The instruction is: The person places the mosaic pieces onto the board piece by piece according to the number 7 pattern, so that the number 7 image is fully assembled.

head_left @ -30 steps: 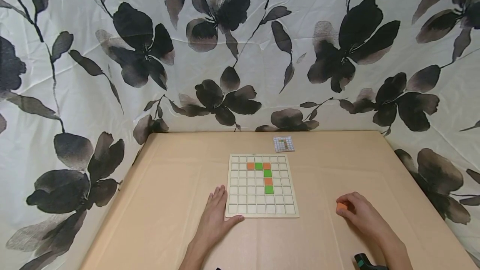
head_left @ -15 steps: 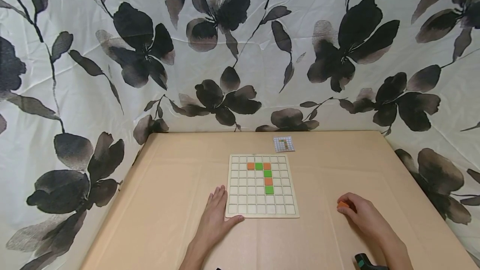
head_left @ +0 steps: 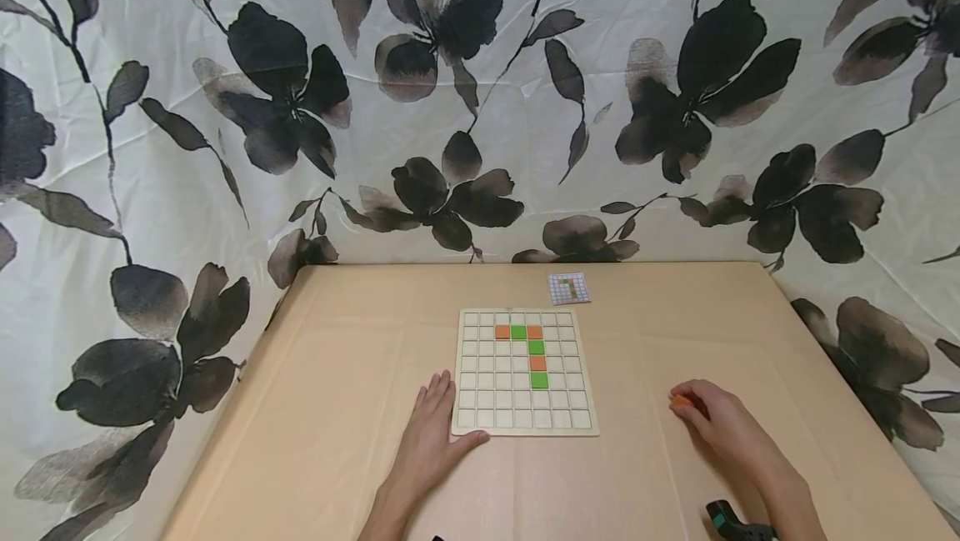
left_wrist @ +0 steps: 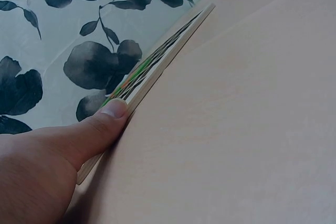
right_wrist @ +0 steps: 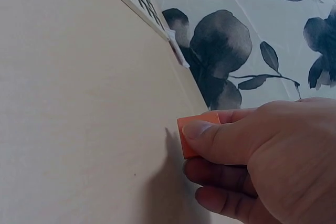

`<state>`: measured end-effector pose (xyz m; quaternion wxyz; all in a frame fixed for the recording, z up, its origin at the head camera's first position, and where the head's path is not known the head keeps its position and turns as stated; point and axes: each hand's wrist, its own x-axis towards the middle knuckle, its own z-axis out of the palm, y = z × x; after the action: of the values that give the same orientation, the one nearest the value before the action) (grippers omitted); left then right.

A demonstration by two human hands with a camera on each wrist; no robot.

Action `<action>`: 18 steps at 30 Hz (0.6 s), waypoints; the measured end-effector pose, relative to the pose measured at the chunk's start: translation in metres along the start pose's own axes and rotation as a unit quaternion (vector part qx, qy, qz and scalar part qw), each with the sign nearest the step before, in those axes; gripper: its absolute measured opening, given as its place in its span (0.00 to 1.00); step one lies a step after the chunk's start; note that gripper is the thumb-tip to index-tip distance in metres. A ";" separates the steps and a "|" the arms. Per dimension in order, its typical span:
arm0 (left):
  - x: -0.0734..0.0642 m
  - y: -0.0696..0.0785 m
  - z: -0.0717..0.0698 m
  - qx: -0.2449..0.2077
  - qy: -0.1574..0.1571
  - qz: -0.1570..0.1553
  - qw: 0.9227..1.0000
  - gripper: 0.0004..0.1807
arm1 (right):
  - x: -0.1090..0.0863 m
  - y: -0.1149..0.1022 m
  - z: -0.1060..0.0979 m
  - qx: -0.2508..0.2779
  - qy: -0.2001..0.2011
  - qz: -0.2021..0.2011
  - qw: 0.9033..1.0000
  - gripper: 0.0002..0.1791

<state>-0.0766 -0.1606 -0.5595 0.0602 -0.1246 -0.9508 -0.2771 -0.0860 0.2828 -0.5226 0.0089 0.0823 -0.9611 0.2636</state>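
A square white grid board (head_left: 495, 399) lies on the table, with orange squares (head_left: 537, 363) and green squares (head_left: 539, 380) forming a row near its top and a column running down. My left hand (head_left: 429, 433) rests at the board's lower left corner, fingers straight along its side; in the left wrist view the thumb (left_wrist: 105, 121) lies on the board's edge. To the right of the board, my right hand (head_left: 716, 420) pinches an orange cube (right_wrist: 199, 132) between thumb and fingers, over the table with its shadow below.
A small printed card (head_left: 567, 288) with a grid pattern lies behind the board, near the far edge of the table (head_left: 337, 358). Floral cloth (head_left: 450, 107) hangs behind and at the sides. A black device (head_left: 735, 522) sits by the right wrist.
My right hand has shifted very slightly and the orange cube has turned in its fingers, showing less of itself. The left hand and the board stay as they were.
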 end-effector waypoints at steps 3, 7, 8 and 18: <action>0.000 0.000 0.000 0.000 0.001 0.001 1.000 0.56 | 0.002 -0.002 0.000 -0.002 0.004 0.001 1.000 0.08; 0.000 0.000 0.000 -0.001 0.001 0.003 1.000 0.56 | 0.005 -0.005 -0.001 -0.003 0.010 -0.002 1.000 0.07; 0.000 0.000 0.000 -0.001 0.000 0.003 1.000 0.56 | 0.006 -0.006 -0.001 -0.003 0.012 -0.004 1.000 0.07; 0.000 -0.001 0.000 0.000 -0.001 0.001 1.000 0.55 | 0.012 -0.013 -0.002 0.014 0.008 0.001 1.000 0.07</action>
<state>-0.0768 -0.1614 -0.5594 0.0597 -0.1257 -0.9508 -0.2769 -0.0962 0.2710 -0.5140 0.0150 0.0797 -0.9571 0.2781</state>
